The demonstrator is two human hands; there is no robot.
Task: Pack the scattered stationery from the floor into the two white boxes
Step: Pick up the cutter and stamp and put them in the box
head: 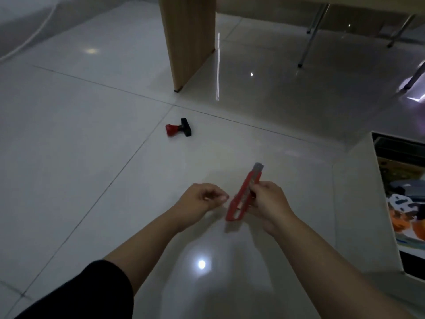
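My right hand [268, 201] grips a red utility knife [241, 199] above the floor, its grey blade tip pointing up and away. My left hand [202, 200] hovers just left of the knife with fingers loosely curled, holding nothing. A red and black stamp [178, 128] lies on its side on the white tiles farther ahead. One white box [358, 199] stands at the right with its wall toward me; several colourful items show inside it at the frame's edge.
A wooden desk panel [188, 40] stands on the floor ahead. Metal chair legs [310, 38] are at the back right. The glossy white tiled floor [80, 146] stretches to the left.
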